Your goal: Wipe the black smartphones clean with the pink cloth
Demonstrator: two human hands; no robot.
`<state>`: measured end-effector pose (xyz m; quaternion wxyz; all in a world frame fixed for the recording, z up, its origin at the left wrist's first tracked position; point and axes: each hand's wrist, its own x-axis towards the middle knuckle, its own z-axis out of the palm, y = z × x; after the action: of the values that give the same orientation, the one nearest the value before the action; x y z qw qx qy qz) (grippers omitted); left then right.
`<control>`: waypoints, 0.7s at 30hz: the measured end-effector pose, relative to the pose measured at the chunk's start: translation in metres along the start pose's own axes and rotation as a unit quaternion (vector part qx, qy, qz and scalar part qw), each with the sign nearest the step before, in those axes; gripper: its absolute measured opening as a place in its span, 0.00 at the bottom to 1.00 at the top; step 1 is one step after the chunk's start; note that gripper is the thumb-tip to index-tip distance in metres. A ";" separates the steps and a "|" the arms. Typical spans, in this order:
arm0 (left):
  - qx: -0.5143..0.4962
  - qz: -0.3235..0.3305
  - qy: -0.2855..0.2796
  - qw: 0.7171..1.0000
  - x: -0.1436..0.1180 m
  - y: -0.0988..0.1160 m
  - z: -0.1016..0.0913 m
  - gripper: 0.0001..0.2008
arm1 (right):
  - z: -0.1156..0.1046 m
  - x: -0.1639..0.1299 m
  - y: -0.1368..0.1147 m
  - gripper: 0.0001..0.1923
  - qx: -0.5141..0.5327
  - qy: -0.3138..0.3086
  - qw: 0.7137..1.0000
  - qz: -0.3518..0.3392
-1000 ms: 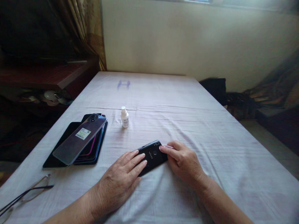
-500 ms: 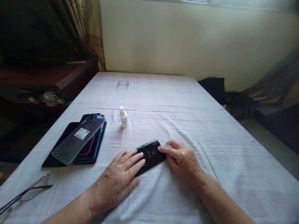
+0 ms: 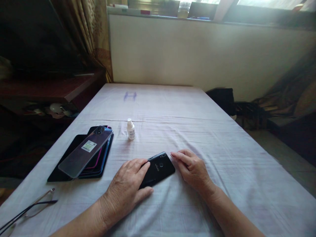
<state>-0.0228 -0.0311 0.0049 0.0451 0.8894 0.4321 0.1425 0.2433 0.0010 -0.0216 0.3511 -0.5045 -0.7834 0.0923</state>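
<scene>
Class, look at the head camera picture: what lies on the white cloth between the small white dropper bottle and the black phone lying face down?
Nothing: in the head view, only bare white cloth separates the small white dropper bottle from the black phone.

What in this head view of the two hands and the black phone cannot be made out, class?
- Black phone: near end hidden under the left hand.
- Small white bottle: label too small to read.
- Glasses: cut off by the frame's left edge.
- Phone stack: lower ones covered by the top one.
</scene>
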 end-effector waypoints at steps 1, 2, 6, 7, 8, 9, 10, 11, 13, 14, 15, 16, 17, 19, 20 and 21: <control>0.003 -0.009 -0.010 1.000 0.003 0.002 -0.002 0.31 | -0.001 0.000 0.001 0.14 -0.004 0.002 1.000 0.008; 0.006 -0.016 -0.020 1.000 0.007 0.004 -0.004 0.31 | -0.001 0.000 0.002 0.14 -0.006 0.003 1.000 0.015; 0.018 -0.018 -0.054 0.998 0.016 0.010 -0.010 0.29 | -0.002 0.001 0.001 0.14 0.002 0.005 0.999 0.033; 0.022 -0.012 -0.054 0.998 0.017 0.010 -0.011 0.28 | -0.003 0.002 0.000 0.14 0.010 0.006 0.999 0.037; 0.025 -0.003 -0.053 0.998 0.018 0.010 -0.012 0.26 | -0.003 0.002 -0.002 0.14 0.023 0.007 0.999 0.044; 0.026 0.008 -0.049 0.998 0.018 0.009 -0.013 0.25 | -0.004 0.002 -0.003 0.15 0.038 0.008 0.998 0.054; 0.025 0.020 -0.046 0.998 0.017 0.008 -0.014 0.23 | -0.005 0.003 -0.005 0.15 0.056 0.009 0.996 0.067; 0.023 0.032 -0.043 0.998 0.017 0.006 -0.016 0.22 | -0.005 0.003 -0.007 0.14 0.074 0.009 0.994 0.082; 0.017 0.053 -0.037 0.998 0.017 0.002 -0.021 0.19 | -0.006 0.004 -0.010 0.14 0.107 0.007 0.988 0.110; 0.012 0.059 -0.036 0.998 0.018 0.000 -0.024 0.18 | -0.005 0.005 -0.012 0.14 0.117 0.008 0.986 0.118; 0.004 0.061 -0.037 0.997 0.019 -0.003 -0.028 0.17 | -0.005 0.005 -0.013 0.14 0.124 0.008 0.985 0.118; -0.009 0.062 -0.042 0.997 0.021 -0.006 -0.033 0.17 | -0.004 0.005 -0.014 0.14 0.127 0.008 0.985 0.114; -0.027 0.056 -0.052 0.997 0.023 -0.009 -0.037 0.16 | -0.003 0.006 -0.015 0.14 0.127 0.009 0.986 0.109; -0.057 0.046 -0.064 0.995 0.028 -0.016 -0.044 0.16 | 0.000 0.008 -0.017 0.14 0.119 0.012 0.988 0.100; -0.063 0.035 -0.065 0.995 0.030 -0.019 -0.045 0.17 | 0.001 0.009 -0.018 0.14 0.114 0.014 0.988 0.100; -0.064 0.027 -0.061 0.996 0.031 -0.022 -0.046 0.17 | 0.001 0.010 -0.019 0.14 0.107 0.014 0.989 0.103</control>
<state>-0.0352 0.0049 0.0510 0.1249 0.9030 0.3943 0.1163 0.2259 0.0009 -0.0084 0.4024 -0.5435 -0.7077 0.2046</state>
